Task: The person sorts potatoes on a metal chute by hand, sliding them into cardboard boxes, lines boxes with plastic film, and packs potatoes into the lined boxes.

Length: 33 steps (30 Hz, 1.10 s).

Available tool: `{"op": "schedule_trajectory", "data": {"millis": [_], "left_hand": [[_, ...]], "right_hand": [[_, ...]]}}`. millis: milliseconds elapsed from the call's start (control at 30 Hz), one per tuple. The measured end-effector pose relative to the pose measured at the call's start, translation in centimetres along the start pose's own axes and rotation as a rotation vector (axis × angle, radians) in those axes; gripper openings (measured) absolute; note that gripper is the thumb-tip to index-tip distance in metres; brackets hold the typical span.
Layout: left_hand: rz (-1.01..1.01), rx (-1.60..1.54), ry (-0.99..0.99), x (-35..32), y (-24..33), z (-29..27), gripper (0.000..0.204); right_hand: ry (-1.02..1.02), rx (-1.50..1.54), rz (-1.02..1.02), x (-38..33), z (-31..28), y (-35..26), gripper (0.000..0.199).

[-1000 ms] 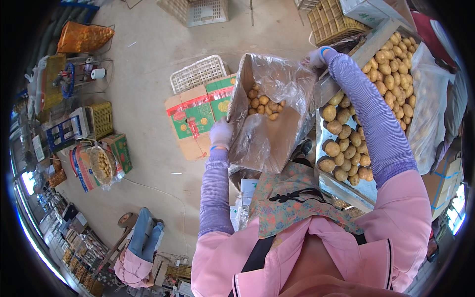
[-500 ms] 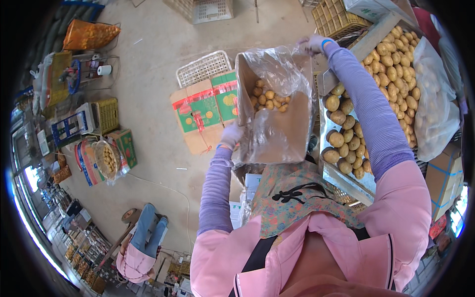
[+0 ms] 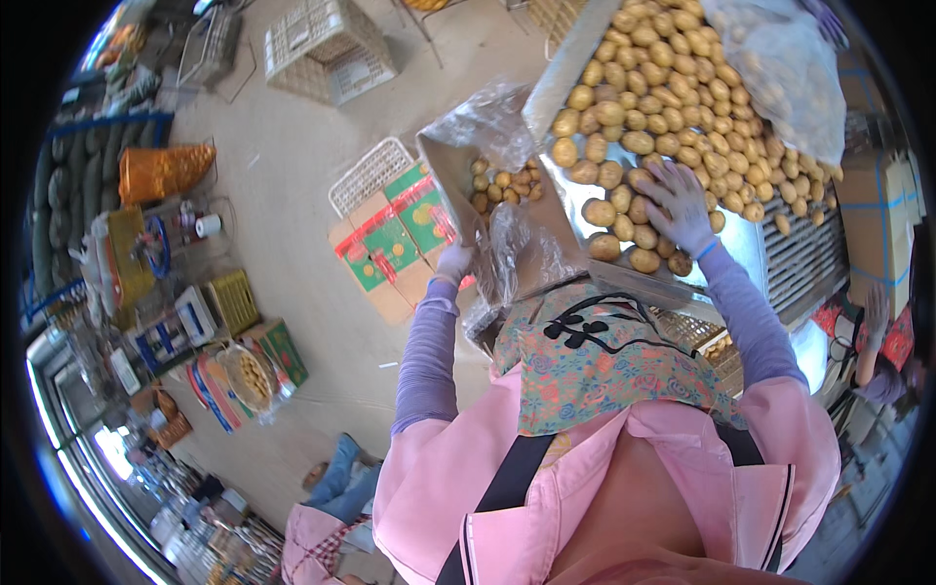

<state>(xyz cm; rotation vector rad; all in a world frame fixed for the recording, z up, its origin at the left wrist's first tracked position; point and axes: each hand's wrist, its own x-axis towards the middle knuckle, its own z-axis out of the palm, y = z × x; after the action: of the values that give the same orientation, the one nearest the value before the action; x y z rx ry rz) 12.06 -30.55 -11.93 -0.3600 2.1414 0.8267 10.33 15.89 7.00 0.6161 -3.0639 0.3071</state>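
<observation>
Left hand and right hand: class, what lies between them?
In the head view, between the left hand and right hand lie the open box, its clear liner and, nearer the right hand, loose potatoes.

On my head feed I see the left hand (image 3: 454, 261) gripping the left edge of a plastic-lined cardboard box (image 3: 554, 234) at frame centre, the right hand (image 3: 680, 207) spread over loose potatoes (image 3: 668, 117) right of centre, and a pale crate (image 3: 322, 44) at upper left.
</observation>
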Motion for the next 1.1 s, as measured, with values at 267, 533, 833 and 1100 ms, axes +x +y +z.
{"op": "schedule_trajectory", "data": {"millis": [267,533,833,1100], "left_hand": [[0.156,0.262,-0.095,-1.9,-6.4,-3.6,0.07],[1.062,0.624,0.769,-4.5,30.8,-4.8,0.053],[1.2,0.858,0.25,-9.1,26.8,10.4,0.075],[0.937,0.636,0.636,-5.2,28.9,-0.4,0.062]], "right_hand": [[-0.207,0.126,0.156,-8.3,1.8,-1.3,0.084],[-0.129,0.173,-0.096,-2.2,5.6,-6.1,0.05],[-0.013,0.063,0.059,-11.8,-1.6,6.5,0.049],[-0.252,0.284,-0.085,-1.9,3.4,-2.9,0.063]]}}
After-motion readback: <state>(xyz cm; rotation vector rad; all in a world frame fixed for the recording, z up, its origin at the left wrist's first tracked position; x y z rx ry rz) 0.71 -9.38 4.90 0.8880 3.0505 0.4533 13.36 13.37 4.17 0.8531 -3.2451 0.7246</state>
